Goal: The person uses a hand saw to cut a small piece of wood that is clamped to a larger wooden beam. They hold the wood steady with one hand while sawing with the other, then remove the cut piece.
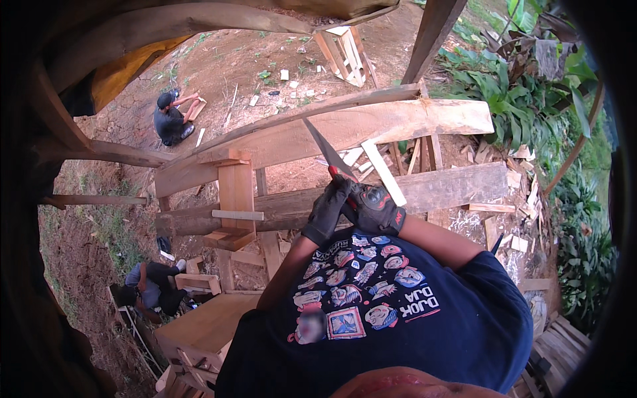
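A hand saw with a tapering metal blade (320, 141) and a red handle (334, 171) points up and away to the left, over the gap between two long planks. My right hand (373, 201), in a dark glove with red marks, is closed round the handle. My left hand (328, 207), also gloved, presses against it with curled fingers on the same handle; part of its grip is hidden. A narrow pale wood strip (383, 173) slants across the planks just right of my hands. The near weathered plank (458, 189) runs beyond my hands, and the far pale plank (279, 142) lies under the blade tip.
On the left, a wooden box-like piece (236, 189) spans the planks, with a short strip (237, 215) on it. One person (170, 123) sits on the ground at far left; another (154, 285) sits at lower left. A wooden frame (345, 56) stands beyond. Wood scraps (521, 179) litter the right.
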### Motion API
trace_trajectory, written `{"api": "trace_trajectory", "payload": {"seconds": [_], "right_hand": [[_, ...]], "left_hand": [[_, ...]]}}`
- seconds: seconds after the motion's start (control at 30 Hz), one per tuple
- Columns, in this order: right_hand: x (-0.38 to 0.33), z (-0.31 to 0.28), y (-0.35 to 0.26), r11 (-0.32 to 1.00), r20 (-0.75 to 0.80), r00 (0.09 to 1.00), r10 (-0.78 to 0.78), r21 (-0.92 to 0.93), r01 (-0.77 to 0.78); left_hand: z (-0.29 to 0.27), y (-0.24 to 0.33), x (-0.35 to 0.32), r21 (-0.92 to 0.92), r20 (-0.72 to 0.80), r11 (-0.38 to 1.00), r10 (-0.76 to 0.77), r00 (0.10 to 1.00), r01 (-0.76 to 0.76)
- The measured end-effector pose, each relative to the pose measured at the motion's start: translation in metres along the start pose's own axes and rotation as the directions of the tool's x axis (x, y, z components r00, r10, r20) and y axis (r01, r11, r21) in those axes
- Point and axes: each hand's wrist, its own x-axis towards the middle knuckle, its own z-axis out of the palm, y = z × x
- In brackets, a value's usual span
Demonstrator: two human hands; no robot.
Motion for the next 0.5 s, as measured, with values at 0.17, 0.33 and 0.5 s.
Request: {"api": "trace_trajectory", "payload": {"seconds": [0.17,0.33,0.5], "right_hand": [[0.008,0.034,0.007,0.99,-0.062,0.998,-0.017,0.139,0.025],[0.023,0.038,0.019,0.987,-0.101,0.994,-0.035,0.15,0.05],[0.048,0.009,0.005,0.992,0.132,0.984,0.122,0.027,-0.127]], "left_hand": [[0.0,0.027,-0.024,0.183,-0.172,0.977,0.145,0.974,-0.112],[0.009,0.039,-0.016,0.154,-0.341,0.987,0.093,0.935,-0.042],[-0.009,-0.015,0.026,0.239,-0.558,0.968,0.076,0.826,0.073]]}}
